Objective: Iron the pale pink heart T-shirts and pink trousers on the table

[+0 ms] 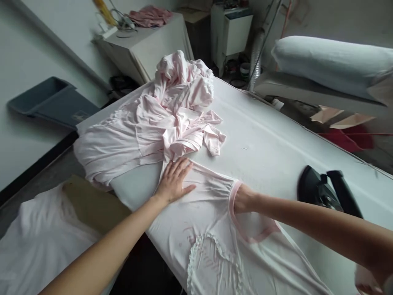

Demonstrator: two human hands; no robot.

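Observation:
A pale pink garment (211,213) with a darker pink neckband and a ruffled lace trim lies spread over the padded white table. My left hand (174,180) presses flat on its upper part, fingers spread. Through the neck opening goes my right hand (244,198); the wrist shows at the band, while the fingers are hidden under the cloth. Just beyond my left hand, a heap of pale pink clothes (147,119) with a tied sash rests on the table. To the right of my right forearm is a black iron (327,190).
The ironing table (258,135) runs from far left to near right. White cloth (46,241) hangs at lower left, below a grey bin (55,100). Behind stand a covered side table (159,39) and a padded white roll (331,57) on a narrow board.

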